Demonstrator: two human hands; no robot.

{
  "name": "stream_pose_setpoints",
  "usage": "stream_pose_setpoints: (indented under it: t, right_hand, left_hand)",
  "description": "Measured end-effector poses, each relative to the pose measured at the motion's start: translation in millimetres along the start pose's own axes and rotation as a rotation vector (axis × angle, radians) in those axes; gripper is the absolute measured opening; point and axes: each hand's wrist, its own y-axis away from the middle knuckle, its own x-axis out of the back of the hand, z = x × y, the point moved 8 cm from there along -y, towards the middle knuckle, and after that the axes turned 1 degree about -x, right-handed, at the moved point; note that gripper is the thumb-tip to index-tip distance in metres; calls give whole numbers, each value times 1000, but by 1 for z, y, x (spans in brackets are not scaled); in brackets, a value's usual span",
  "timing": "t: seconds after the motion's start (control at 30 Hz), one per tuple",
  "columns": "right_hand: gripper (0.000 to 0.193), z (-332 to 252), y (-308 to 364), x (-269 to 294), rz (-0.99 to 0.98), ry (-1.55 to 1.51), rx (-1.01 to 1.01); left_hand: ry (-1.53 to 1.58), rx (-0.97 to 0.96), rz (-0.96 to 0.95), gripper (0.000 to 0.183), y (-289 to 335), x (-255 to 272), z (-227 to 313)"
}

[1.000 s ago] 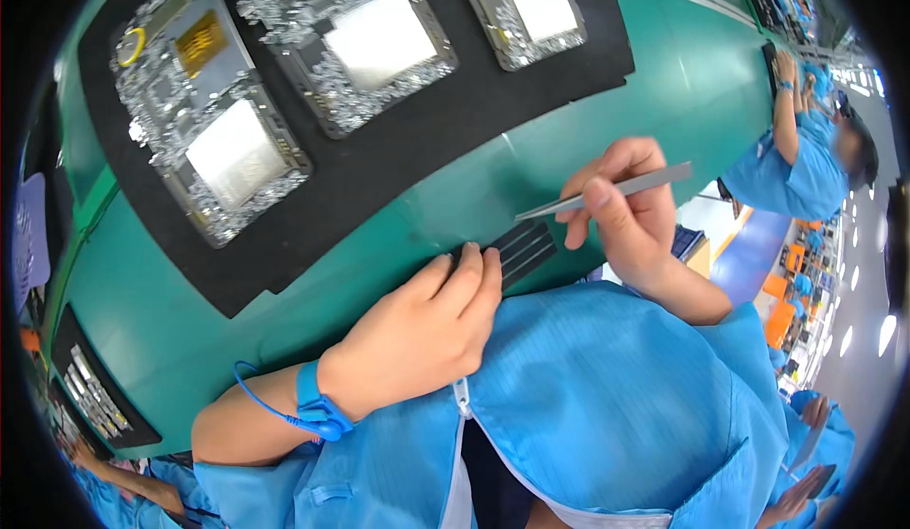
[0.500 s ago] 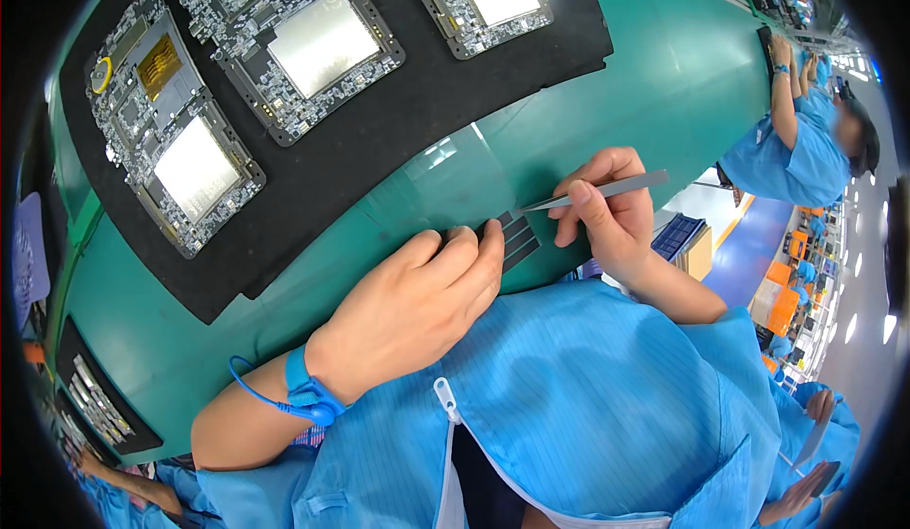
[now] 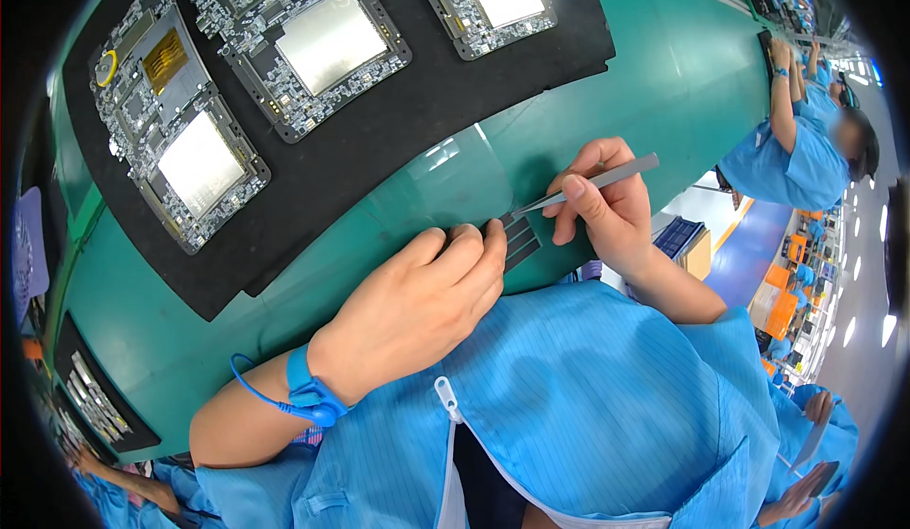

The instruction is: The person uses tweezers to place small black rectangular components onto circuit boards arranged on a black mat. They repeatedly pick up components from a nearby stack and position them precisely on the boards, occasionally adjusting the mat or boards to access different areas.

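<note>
In my right hand (image 3: 611,202) I hold grey metal tweezers (image 3: 607,176) between thumb and fingers. Their points slant down to the left and meet the upper end of the dark strips (image 3: 521,243), which lie side by side on the green bench. My left hand (image 3: 412,301) is closed, back upward, its bent fingers together and fingertips pressed on the left edge of the strips, hiding part of them. A clear sheet (image 3: 445,183) extends beyond the fingertips toward the black mat. A blue wrist strap (image 3: 308,387) circles my left wrist.
Several circuit boards with silver shields, one of them (image 3: 332,41) in the middle, lie on the black mat (image 3: 398,117) beyond my hands. A dark tray of metal strips (image 3: 95,396) sits at the left. Co-workers in blue, one (image 3: 791,150) at right, are nearby.
The tweezers have tilted more steeply, and their points have moved slightly left and down to the strips' upper end. My left hand has hardly moved.
</note>
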Motion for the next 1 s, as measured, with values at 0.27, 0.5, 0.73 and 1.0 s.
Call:
stream_pose_setpoints:
  t: [0.27,0.5,0.73,1.0]
  right_hand:
    - [15,5,-10,2,31,-55,-183]
    - [11,-38,-25,-7,-10,-284,161]
    - [16,-95,-86,-102,-68,-380,216]
    - [22,-91,-114,-175,-88,-235,259]
  left_hand:
    - [27,16,-4,27,0,1,-1]
    - [-6,41,55,33,8,4,1]
    - [-151,583,339,40,64,99,-47]
    - [-324,741,303,43,87,80,-76]
